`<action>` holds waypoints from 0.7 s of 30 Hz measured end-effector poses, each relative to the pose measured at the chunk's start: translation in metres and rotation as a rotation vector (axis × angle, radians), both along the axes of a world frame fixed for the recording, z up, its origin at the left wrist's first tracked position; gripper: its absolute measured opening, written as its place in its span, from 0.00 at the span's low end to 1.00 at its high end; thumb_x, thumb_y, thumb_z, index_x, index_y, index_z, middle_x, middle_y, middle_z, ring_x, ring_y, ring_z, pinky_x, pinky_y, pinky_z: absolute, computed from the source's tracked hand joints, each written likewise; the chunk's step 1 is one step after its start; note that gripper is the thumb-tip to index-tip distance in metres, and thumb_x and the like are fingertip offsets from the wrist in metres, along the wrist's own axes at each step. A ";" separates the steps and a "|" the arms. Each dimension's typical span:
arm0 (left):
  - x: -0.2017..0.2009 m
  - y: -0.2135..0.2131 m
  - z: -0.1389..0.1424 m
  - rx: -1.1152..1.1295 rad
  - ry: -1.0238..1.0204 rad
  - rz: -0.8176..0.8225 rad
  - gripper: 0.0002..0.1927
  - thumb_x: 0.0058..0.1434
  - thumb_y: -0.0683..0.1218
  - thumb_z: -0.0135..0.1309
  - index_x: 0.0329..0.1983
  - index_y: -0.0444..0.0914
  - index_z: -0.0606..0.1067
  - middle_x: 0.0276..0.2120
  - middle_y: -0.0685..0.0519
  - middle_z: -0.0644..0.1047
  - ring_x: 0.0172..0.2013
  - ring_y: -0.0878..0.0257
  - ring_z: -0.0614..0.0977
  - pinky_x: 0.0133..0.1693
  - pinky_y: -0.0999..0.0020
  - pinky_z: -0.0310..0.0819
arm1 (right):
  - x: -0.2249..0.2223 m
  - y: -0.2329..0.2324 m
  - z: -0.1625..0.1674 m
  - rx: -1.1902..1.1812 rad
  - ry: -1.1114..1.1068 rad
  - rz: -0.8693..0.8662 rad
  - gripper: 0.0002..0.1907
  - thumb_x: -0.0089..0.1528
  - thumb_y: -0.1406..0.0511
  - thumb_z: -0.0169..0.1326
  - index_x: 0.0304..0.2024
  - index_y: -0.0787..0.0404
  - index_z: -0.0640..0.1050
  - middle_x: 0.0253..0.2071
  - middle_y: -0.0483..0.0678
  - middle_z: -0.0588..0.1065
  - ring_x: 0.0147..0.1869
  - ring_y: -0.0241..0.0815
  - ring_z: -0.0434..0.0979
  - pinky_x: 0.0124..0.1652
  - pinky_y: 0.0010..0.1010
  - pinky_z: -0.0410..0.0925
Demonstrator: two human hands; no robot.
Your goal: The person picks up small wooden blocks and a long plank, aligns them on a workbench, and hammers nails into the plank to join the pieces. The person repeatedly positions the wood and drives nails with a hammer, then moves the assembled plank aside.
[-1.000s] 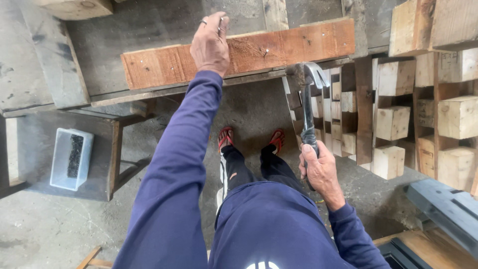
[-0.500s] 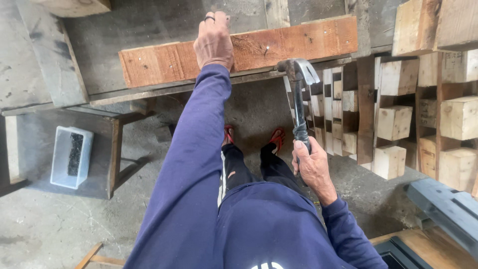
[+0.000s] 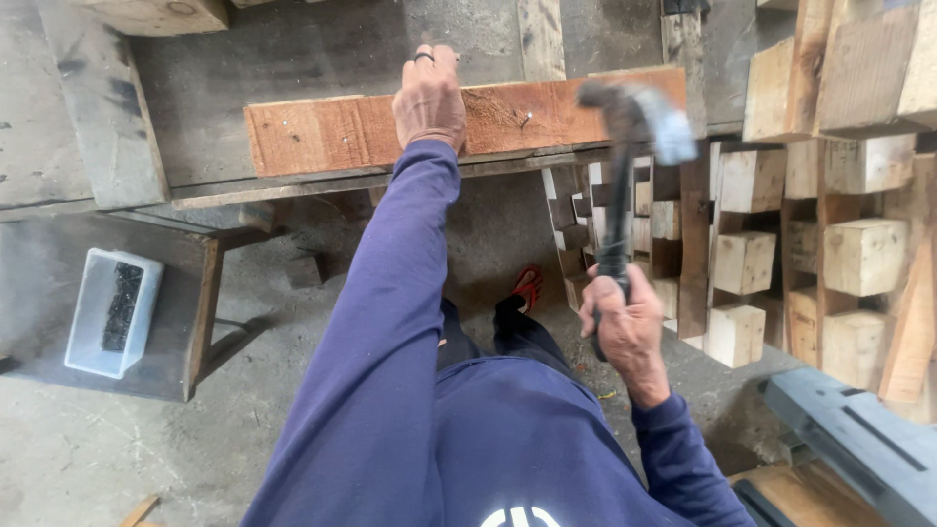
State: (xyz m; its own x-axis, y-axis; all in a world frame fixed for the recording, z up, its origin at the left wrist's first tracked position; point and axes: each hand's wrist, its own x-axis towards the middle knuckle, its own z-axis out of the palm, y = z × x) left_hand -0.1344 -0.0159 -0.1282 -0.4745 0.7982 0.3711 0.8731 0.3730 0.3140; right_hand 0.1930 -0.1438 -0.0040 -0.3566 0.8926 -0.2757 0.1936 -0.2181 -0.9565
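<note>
Long purple-blue sleeves on both arms, one running up the middle of the frame, one short at the lower right. Soft folds in the cloth. Same purple-blue top across the bottom middle, with a small white mark at the very bottom edge. Dark ring on a finger of the left hand (image 3: 429,98), near the top middle. Bare right hand (image 3: 625,327) at the middle right, cuff of the sleeve just under the wrist. Dark trousers below the top, in the middle of the frame. Red shoes or sandals peeking out past the trousers, partly hidden.
</note>
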 end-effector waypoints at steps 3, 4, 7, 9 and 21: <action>0.002 -0.001 0.004 0.004 -0.009 0.006 0.03 0.66 0.38 0.51 0.38 0.40 0.71 0.36 0.52 0.75 0.36 0.61 0.80 0.35 0.70 0.83 | 0.009 0.019 0.018 0.201 0.251 0.064 0.19 0.72 0.54 0.51 0.53 0.64 0.72 0.30 0.48 0.74 0.27 0.35 0.77 0.25 0.25 0.73; 0.002 -0.001 0.004 0.009 -0.014 0.009 0.03 0.66 0.38 0.52 0.38 0.40 0.71 0.36 0.52 0.75 0.36 0.61 0.80 0.35 0.70 0.82 | 0.013 0.027 0.026 0.245 0.370 0.089 0.21 0.72 0.53 0.52 0.55 0.64 0.71 0.32 0.50 0.75 0.29 0.37 0.78 0.26 0.27 0.75; 0.002 0.001 0.004 0.012 -0.002 0.017 0.03 0.65 0.38 0.52 0.38 0.41 0.71 0.36 0.52 0.75 0.36 0.60 0.80 0.33 0.69 0.82 | 0.028 0.044 0.057 0.227 0.448 -0.070 0.26 0.69 0.47 0.50 0.51 0.63 0.73 0.29 0.52 0.74 0.26 0.44 0.75 0.25 0.37 0.73; 0.001 0.003 0.001 -0.026 -0.034 0.007 0.03 0.68 0.38 0.51 0.38 0.40 0.71 0.36 0.52 0.75 0.35 0.61 0.80 0.33 0.70 0.82 | 0.033 0.056 0.082 0.396 0.469 -0.088 0.33 0.64 0.40 0.46 0.52 0.60 0.73 0.26 0.51 0.74 0.22 0.43 0.75 0.22 0.36 0.71; -0.004 -0.003 0.004 0.088 -0.022 0.030 0.02 0.65 0.39 0.52 0.38 0.40 0.72 0.37 0.49 0.75 0.36 0.57 0.79 0.34 0.66 0.80 | -0.015 0.044 0.058 -0.105 -0.135 0.008 0.15 0.73 0.56 0.46 0.45 0.61 0.71 0.24 0.44 0.71 0.21 0.31 0.71 0.19 0.24 0.69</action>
